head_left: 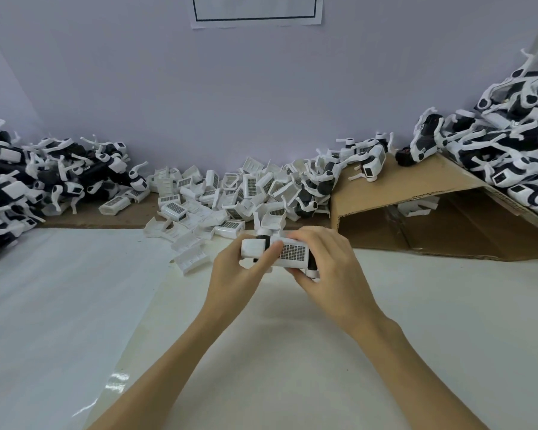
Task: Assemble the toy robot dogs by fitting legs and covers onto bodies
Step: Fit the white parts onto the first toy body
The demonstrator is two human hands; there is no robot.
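A white toy dog body (pixel 255 247) with a grid-patterned cover (pixel 294 251) on top is held above the white table, just in front of the parts pile. My left hand (pixel 235 274) grips its left end, thumb pressing on the cover's near edge. My right hand (pixel 326 262) wraps round the right end, where a black and white leg joint (pixel 312 268) shows under the fingers. The underside of the body is hidden by both hands.
Loose white covers (pixel 230 193) are heaped along the back edge. Black and white dogs are piled at the left (pixel 28 178) and on a folded cardboard ramp (pixel 423 193) at the right. A glossy plastic sheet (pixel 59 305) covers the table's left part.
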